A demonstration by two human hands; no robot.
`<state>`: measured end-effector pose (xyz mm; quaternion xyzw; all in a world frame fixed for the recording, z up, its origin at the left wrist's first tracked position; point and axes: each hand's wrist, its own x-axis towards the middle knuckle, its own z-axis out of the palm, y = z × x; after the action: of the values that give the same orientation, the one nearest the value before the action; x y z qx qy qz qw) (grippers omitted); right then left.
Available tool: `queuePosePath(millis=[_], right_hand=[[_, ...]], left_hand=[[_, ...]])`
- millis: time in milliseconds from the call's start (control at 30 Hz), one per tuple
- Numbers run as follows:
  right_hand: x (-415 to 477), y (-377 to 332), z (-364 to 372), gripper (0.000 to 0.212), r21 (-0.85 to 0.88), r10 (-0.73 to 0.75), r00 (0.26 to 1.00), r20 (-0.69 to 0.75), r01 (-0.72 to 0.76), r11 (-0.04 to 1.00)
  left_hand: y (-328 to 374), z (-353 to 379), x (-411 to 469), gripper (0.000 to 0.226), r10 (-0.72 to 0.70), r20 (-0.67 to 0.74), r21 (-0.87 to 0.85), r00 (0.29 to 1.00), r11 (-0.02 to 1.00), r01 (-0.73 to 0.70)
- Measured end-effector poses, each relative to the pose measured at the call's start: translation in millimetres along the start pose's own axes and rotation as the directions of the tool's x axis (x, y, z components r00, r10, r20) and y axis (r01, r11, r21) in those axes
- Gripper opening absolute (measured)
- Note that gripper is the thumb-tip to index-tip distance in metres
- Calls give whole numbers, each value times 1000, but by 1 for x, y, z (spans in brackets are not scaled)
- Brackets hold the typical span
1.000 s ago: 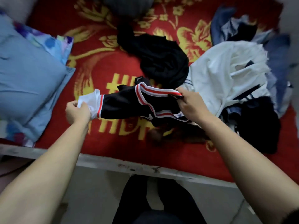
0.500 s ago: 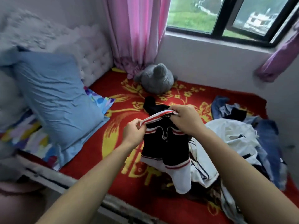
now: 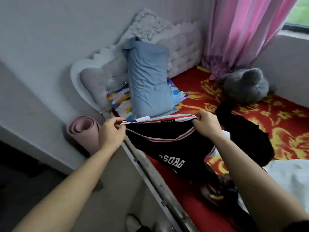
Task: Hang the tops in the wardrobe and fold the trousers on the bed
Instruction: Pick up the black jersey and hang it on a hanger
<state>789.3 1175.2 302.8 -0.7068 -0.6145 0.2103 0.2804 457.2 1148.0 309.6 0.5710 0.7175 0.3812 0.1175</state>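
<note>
Soft cloth nearly everywhere in my feed.
I see the black top (image 3: 167, 149) as matt knit with a ribbed red-and-white collar (image 3: 158, 140); the blue pillow (image 3: 148, 81) is smooth, creased cloth, the headboard (image 3: 184, 47) padded and tufted, the grey toy (image 3: 245, 86) fuzzy, the curtain (image 3: 242, 30) faintly sheeny, the bed cover (image 3: 284, 118) matt plush.

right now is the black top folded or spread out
Spread out: left hand and right hand hold the black top by its striped neckline, pulled wide, lettering showing.
</note>
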Motion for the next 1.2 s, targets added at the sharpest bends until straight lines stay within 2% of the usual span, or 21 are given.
queuePosePath(millis=[133, 233, 267, 433, 567, 733, 800, 867, 1067, 1200], right_hand=[[-5, -96, 60, 21, 99, -160, 966, 202, 143, 985], [-21, -180, 98, 9, 191, -321, 905, 278, 276, 942], [-30, -209, 112, 13, 224, -371, 882, 290, 314, 923], [-87, -347, 191, 25, 379, -541, 755, 370, 410, 830], [-128, -453, 259, 25, 400, -635, 665, 393, 498, 769], [-175, -566, 331, 24, 474, -687, 625, 369, 509, 718], [-190, -597, 354, 26, 494, -712, 581, 394, 520, 697], [-200, -627, 374, 26, 507, -727, 551, 409, 526, 683], [-212, -712, 436, 25, 583, -732, 529, 429, 456, 672], [-204, -787, 482, 20, 684, -776, 504, 379, 413, 602]], left_hand=[[-57, -85, -3, 21, -169, -152, 86, 974, 979, 183], [-109, -155, -12, 36, -390, -183, -105, 902, 920, 376], [-126, -179, -17, 36, -436, -194, -174, 879, 897, 407], [-221, -296, -42, 21, -537, -305, -355, 786, 830, 429], [-288, -393, -45, 17, -538, -398, -403, 743, 830, 385], [-346, -500, -33, 19, -494, -526, -401, 692, 862, 311], [-364, -530, -28, 17, -491, -562, -391, 665, 867, 309], [-380, -557, -21, 19, -477, -598, -362, 644, 878, 313], [-425, -601, 8, 22, -414, -726, -287, 549, 908, 304], [-459, -624, 40, 20, -352, -762, -222, 544, 931, 292]])
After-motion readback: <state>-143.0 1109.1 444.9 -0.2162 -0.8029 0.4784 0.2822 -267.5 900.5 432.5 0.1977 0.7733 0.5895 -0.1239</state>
